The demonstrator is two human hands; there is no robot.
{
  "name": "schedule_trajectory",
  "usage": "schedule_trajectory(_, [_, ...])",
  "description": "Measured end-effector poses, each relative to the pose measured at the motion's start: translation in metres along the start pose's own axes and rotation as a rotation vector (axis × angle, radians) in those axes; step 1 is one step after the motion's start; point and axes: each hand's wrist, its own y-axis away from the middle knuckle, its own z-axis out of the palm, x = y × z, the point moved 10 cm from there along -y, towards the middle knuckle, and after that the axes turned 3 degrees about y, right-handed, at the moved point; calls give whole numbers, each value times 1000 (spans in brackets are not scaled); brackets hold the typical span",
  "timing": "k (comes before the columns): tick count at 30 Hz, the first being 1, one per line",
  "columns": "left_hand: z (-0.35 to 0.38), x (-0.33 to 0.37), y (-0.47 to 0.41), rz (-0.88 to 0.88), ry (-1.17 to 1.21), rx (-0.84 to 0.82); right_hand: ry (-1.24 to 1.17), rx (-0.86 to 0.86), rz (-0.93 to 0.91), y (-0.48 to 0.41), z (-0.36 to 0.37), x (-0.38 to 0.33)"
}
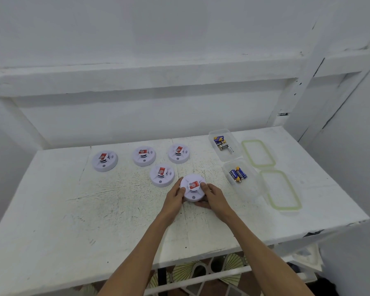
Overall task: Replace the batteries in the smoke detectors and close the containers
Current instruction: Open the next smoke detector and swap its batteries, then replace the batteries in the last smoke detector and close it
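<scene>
While both grips are clamped on one unit, that unit sits dead between them: left grip (175, 194) curls round its left edge, right grip (213, 197) round its right edge with the thumb along the near side. Held detector (193, 186) is centre frame, face up, red label (194, 185) on top. It's round, so no long axis to line up. Can't tell if it's lifted or resting on the table (94, 210).

Likely step: twist or flip it to reach the battery bay. Batteries lie to frame right of it, so the right grip is nearer.

Counts:
- smoke detectors: 5 total, the other four (162, 175) in a loose row up-left of the held one
- containers: 2, both open, near container (252, 184) just right of the held unit, far container (236, 146) behind it
- lids (281, 190): 2, flat at right of the containers
- batteries (237, 174): a few in each, exact count unclear
</scene>
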Motion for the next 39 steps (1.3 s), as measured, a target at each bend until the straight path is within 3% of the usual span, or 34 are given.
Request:
schedule_trajectory(14, [-10, 5, 16, -33, 153, -3, 111, 29, 32, -2, 8, 2])
schedule_trajectory(24, [-132, -5, 55, -73, 311, 226, 352, -167, 13, 1, 126, -4])
schedule_trajectory(30, [-209, -9, 70, -76, 240, 468, 272, -206, 41, -12, 188, -5])
schedule_trajectory(36, [-225, 29, 69, 113, -92, 393, 336, -230, -87, -22, 225, -15])
schedule_trajectory(39, [-232, 34, 66, 146, -204, 437, 363, -236, -100, -22, 229, -16])
